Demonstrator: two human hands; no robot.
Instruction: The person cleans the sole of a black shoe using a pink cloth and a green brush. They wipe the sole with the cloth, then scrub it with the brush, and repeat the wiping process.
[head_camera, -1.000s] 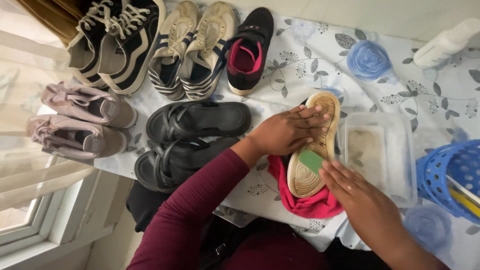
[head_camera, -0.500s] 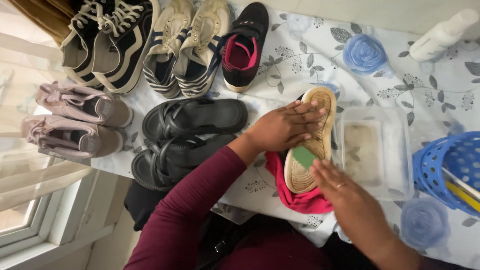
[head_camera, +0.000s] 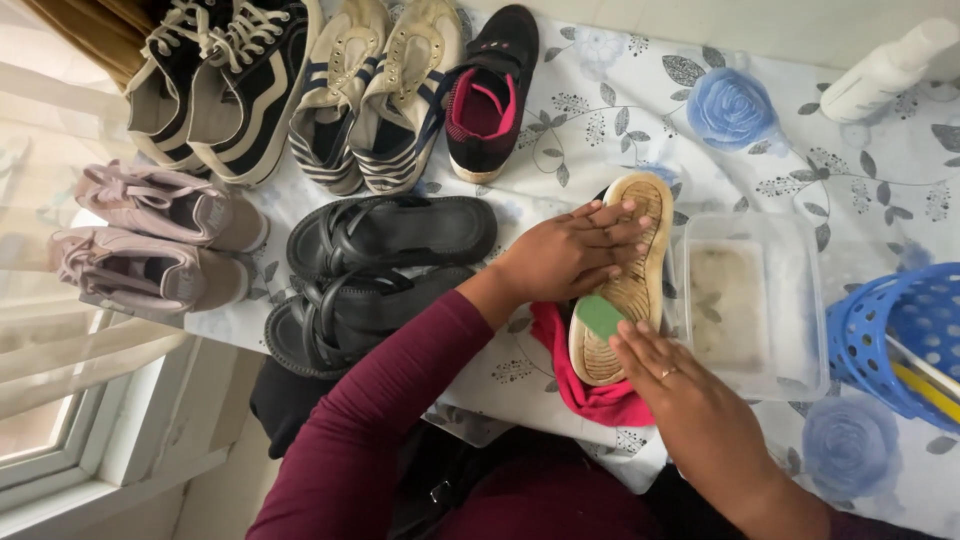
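Observation:
A shoe lies sole up (head_camera: 640, 270) on a pink cloth (head_camera: 590, 395) in front of me, its tan ribbed sole facing the camera. My left hand (head_camera: 570, 255) rests flat across the sole's upper half and holds it down. My right hand (head_camera: 680, 390) presses a green sponge (head_camera: 598, 315) against the sole's lower half, fingers curled over it. A ring shows on one right finger.
A clear plastic tub (head_camera: 750, 305) of murky water stands right of the shoe, a blue perforated basket (head_camera: 900, 345) beyond it. Black sandals (head_camera: 380, 265), pink sneakers (head_camera: 150, 245), several other shoes (head_camera: 380, 90) and a white bottle (head_camera: 885, 70) lie on the flowered tablecloth.
My right hand has slid the green sponge slightly along the sole. My left hand keeps its hold on the shoe.

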